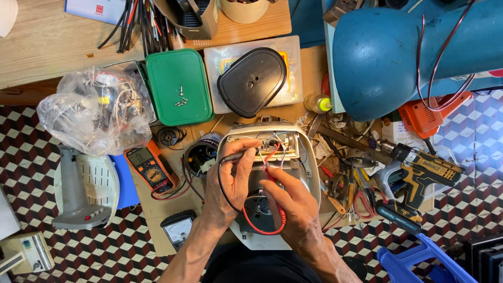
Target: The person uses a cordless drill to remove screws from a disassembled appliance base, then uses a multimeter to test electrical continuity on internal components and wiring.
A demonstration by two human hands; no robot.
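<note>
the left hand [230,181] is closed around a black probe [238,156], which is pinched between thumb and fingers and pointed right toward the wiring [272,144] inside an opened white appliance [309,157]. the right hand [291,202] is closed on a red probe [271,165], held like a pen with its tip raised to the same wiring. a black lead [222,191] is looped round the left hand and a red lead [264,230] is curved below the right wrist. both forearms are brought up from the bottom edge and the hands are set close together over the appliance, which lies in the middle of a sheet of cardboard [152,209] on the checkered floor [31,173].

just left of the appliance a round motor part [199,154] is seen, and beyond it an orange meter [149,167]; a small analogue meter [178,228] lies below. a green lid [178,86] with a few screws [181,97] on it and a black oval cover [251,81] on a clear tray are placed above. a plastic bag of wires [94,110] and a grey and white casing [84,188] are found further left. to the right, pliers and cutters [346,191], a yellow and black drill [419,178] and a teal drill [390,209] are spread about, with a large blue rounded body [382,57] overhead.
</note>
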